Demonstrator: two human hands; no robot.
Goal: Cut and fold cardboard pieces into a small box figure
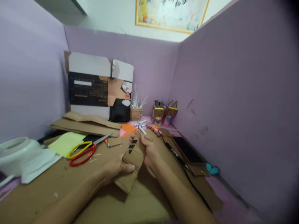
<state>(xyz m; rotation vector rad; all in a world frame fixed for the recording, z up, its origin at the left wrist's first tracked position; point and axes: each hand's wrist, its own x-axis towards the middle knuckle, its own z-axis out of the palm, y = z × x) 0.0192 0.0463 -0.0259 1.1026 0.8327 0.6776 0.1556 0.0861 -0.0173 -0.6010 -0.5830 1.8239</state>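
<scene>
Between my two hands is a creased strip of brown cardboard (133, 161) with several dark printed marks near its upper end. My left hand (116, 166) grips its lower left side, thumb lying across the front. Higher up, my right hand (149, 151) holds the right edge, with its thumb near the top. Fingers behind the cardboard are partly hidden. To the left lie scissors (86, 151) with one yellow and one red handle, blades apart. A yellow-green paper sheet (65, 143) is partly under them.
Cardboard pieces (86, 126) and a flattened printed box (88, 90) are at the back left. A white pot-like container (18, 155) stands far left. At right are a dark tablet-like slab (188, 149), a black cable (193, 186) and a teal heart shape (212, 169). Purple walls (233, 93) enclose the table.
</scene>
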